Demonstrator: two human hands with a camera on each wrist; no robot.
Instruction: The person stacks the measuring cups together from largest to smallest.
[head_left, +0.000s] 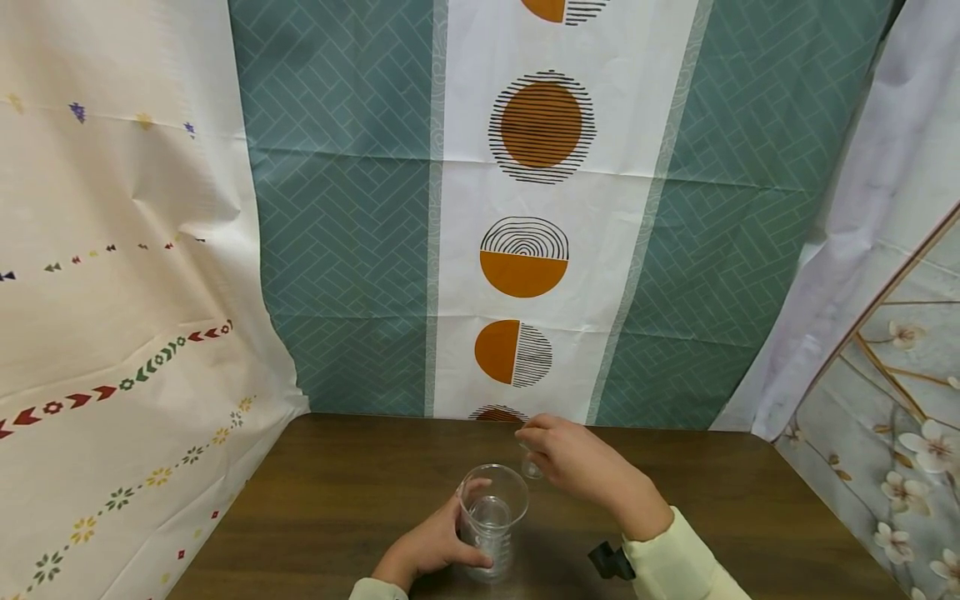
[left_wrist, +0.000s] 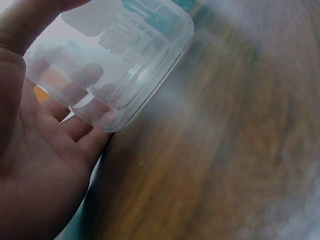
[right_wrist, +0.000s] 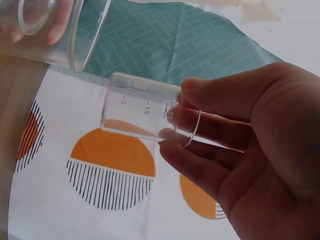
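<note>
My left hand (head_left: 435,537) grips a large clear beaker (head_left: 480,554) on the table, thumb on the near side and fingers around the far side. In the left wrist view the beaker (left_wrist: 150,75) carries white volume markings, partly readable as 500. A smaller round rim (head_left: 491,510) shows inside it, as if another clear vessel is nested there. To its right, my right hand (head_left: 577,467) holds a small clear beaker (right_wrist: 142,107) near its rim between thumb and fingers. This one is marked 5, 15 and 25, and is apart from the large beaker.
Beneath both hands lies a dark brown wooden table (head_left: 337,500). A green and white patterned cloth (head_left: 345,250) hangs behind its far edge. Cream cloth (head_left: 135,350) drapes the left side, and a floral cloth (head_left: 900,433) the right. A black band piece (head_left: 611,561) sits at the right wrist.
</note>
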